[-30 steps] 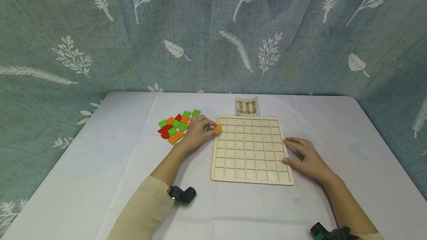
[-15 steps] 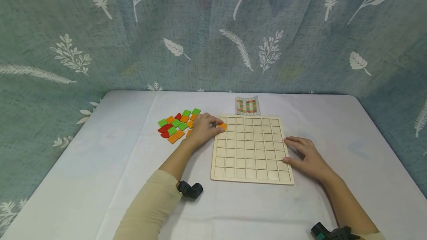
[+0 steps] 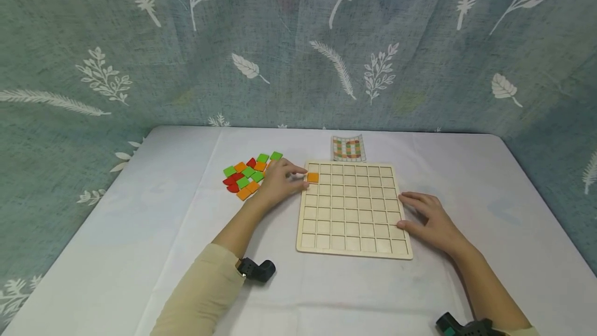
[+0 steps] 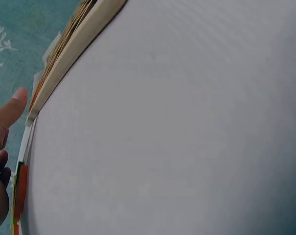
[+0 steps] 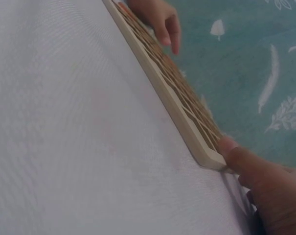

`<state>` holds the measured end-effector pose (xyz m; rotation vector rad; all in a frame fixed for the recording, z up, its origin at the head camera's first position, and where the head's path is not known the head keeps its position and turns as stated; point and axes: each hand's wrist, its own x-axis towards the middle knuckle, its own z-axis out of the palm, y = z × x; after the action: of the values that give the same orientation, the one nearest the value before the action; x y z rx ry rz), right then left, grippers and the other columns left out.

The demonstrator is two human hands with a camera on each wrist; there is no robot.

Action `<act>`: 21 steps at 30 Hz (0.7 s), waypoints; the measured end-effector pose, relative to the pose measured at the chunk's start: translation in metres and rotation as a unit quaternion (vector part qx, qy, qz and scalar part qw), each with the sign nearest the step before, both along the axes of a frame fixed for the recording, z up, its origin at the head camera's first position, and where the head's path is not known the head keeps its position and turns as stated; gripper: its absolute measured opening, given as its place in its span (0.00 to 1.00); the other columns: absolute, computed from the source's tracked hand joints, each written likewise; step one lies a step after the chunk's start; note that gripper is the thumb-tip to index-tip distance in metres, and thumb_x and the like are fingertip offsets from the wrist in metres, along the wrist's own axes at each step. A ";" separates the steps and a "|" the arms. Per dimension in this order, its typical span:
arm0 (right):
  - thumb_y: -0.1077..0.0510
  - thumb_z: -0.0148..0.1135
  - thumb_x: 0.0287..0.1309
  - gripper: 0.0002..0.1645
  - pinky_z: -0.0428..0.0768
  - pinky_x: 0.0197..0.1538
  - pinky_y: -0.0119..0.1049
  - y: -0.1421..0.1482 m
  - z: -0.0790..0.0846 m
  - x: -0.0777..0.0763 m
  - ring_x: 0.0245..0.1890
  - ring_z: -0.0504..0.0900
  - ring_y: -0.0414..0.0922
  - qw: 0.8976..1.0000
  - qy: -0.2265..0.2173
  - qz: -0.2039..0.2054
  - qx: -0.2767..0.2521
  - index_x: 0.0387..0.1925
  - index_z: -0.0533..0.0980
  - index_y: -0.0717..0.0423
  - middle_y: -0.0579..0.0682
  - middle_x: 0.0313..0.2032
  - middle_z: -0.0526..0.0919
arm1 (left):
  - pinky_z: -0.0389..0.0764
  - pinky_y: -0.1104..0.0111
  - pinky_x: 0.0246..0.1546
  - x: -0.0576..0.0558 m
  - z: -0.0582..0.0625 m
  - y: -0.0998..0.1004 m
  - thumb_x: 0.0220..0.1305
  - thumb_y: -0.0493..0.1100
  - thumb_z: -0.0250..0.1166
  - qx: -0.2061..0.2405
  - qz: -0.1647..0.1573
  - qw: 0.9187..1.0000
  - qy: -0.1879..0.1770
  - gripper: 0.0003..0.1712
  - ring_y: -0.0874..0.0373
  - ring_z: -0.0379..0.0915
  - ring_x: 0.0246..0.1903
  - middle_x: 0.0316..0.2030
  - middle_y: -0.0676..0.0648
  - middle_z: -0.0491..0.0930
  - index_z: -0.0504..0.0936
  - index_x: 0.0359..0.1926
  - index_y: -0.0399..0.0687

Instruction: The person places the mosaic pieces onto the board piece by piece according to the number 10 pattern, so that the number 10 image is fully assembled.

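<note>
- Leaf-print fabric backdrop (image 3: 280, 105), above white cloth (image 3: 116, 248).
- Board (image 3: 352, 215): pale, wood-like, square-celled grid.
- Orange tile (image 3: 313, 177): flat square, leftmost column, second row from top.
- Left hand (image 3: 281, 184): thumb and forefinger parted, beside tile.
- Right hand (image 3: 428, 220): spread, touching board's right edge.

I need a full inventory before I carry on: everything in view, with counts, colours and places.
square wooden grid board: one, pale, between the hands
orange square tile: one, orange, board's leftmost column
loose square tiles: several, partly hidden, green and orange, left of board
curved-edged pieces: at least three, red, among those tiles
printed grid card: one, multicoloured, behind board
cloth-covered table: one, white, beneath everything
leaf-print fabric backdrop: one, teal, behind table
wrist cameras: two, black, one per wrist
sleeves: two, beige, forearms
left hand: one, board's left edge
right hand: one, board's right edge
</note>
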<state>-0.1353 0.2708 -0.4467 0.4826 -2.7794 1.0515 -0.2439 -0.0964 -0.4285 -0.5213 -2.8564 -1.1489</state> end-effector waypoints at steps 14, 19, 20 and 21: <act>0.52 0.72 0.47 0.38 0.59 0.57 0.60 0.000 -0.004 -0.002 0.61 0.61 0.59 1.000 -0.001 0.002 0.002 0.59 0.72 0.61 0.59 0.59 0.70 | 0.63 0.63 0.39 0.017 0.004 -0.037 0.50 0.49 0.73 0.024 -0.003 0.999 -0.049 0.20 0.53 0.58 0.43 0.36 0.47 0.70 0.85 0.46 0.51; 0.52 0.72 0.48 0.37 0.59 0.58 0.60 0.000 -0.002 -0.001 0.61 0.61 0.59 1.000 -0.001 0.002 0.001 0.59 0.72 0.61 0.59 0.59 0.70 | 0.64 0.62 0.39 0.024 0.002 -0.053 0.51 0.48 0.73 0.027 -0.011 0.998 -0.051 0.19 0.53 0.57 0.44 0.36 0.48 0.69 0.85 0.46 0.53; 0.52 0.72 0.48 0.37 0.59 0.58 0.60 0.000 -0.002 -0.002 0.61 0.61 0.59 1.000 -0.001 0.001 0.002 0.59 0.72 0.61 0.59 0.59 0.70 | 0.65 0.62 0.40 0.025 0.002 -0.056 0.51 0.48 0.73 0.029 -0.017 0.998 -0.051 0.19 0.54 0.57 0.44 0.36 0.49 0.69 0.85 0.46 0.53; 0.52 0.71 0.48 0.37 0.59 0.58 0.60 0.001 -0.002 -0.001 0.61 0.61 0.59 1.000 -0.002 0.001 0.002 0.59 0.72 0.61 0.59 0.59 0.70 | 0.66 0.62 0.40 0.025 0.002 -0.058 0.50 0.48 0.74 0.032 -0.022 0.998 -0.052 0.19 0.54 0.58 0.44 0.37 0.49 0.69 0.85 0.46 0.53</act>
<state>-0.1368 0.2714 -0.4485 0.4846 -2.7849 1.0490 -0.2188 -0.1549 -0.4265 -0.5414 -2.8949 -1.3084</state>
